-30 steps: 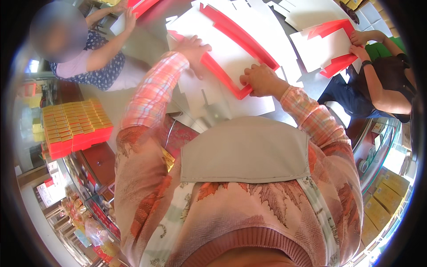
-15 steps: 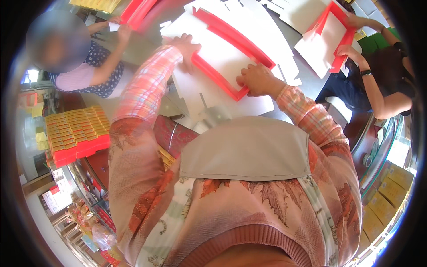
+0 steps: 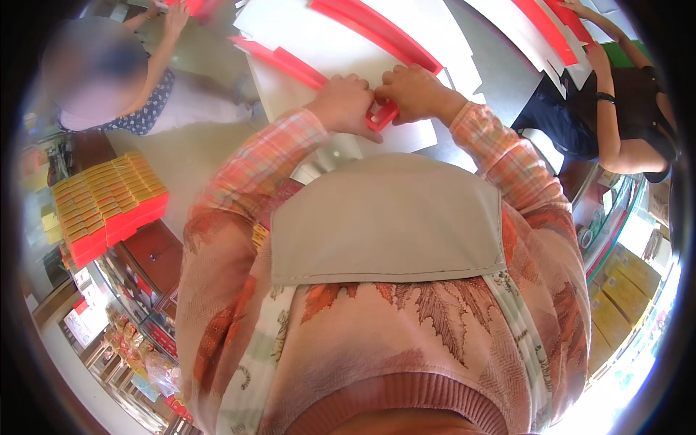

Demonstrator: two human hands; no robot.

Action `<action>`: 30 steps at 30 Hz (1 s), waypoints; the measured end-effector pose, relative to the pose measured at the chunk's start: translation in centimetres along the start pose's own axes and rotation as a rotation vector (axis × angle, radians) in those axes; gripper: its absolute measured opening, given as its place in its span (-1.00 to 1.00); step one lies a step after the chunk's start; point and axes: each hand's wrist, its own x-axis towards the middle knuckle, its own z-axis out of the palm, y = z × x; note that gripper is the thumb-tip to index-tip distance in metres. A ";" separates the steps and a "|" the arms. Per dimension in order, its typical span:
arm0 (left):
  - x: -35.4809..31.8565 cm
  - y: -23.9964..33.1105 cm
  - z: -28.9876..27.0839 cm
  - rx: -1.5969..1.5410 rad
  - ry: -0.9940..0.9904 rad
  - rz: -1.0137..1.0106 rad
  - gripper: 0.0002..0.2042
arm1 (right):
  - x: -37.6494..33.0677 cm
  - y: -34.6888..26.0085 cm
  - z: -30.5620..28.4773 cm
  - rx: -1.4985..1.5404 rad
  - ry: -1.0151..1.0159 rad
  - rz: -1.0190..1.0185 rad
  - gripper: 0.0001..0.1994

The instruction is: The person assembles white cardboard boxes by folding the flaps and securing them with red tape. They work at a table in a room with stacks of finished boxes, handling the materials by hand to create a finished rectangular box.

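A flat white cardboard box blank with red edges [image 3: 341, 43] lies on the grey table [image 3: 500, 80] in front of me. My left hand [image 3: 344, 105] and my right hand [image 3: 409, 90] meet at its near edge. Both pinch a folded red flap [image 3: 380, 116] between their fingers. My plaid sleeves run down from both hands to my chest.
A person in a dotted top [image 3: 145, 101] works at the left, reaching to a red piece. Another person in black [image 3: 623, 123] handles red and white blanks [image 3: 551, 29] at the right. Stacked red and yellow boxes [image 3: 105, 206] stand at the left, above shelves.
My hands have come together from the two sides of the blank to its near edge. They now pinch the red flap. The view has tilted closer to the table.
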 end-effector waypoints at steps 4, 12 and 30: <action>-0.3 -1.1 2.1 0.033 0.131 0.059 -0.46 | 0.2 0.9 0.0 0.046 -0.035 -0.105 -0.53; -0.5 -2.6 2.6 0.005 0.214 0.197 -0.74 | 0.5 0.1 -1.5 0.018 -0.141 -0.080 -0.59; -0.7 -4.6 3.8 0.024 0.378 0.414 -0.91 | -0.4 2.2 -0.3 0.239 -0.034 -0.243 -0.59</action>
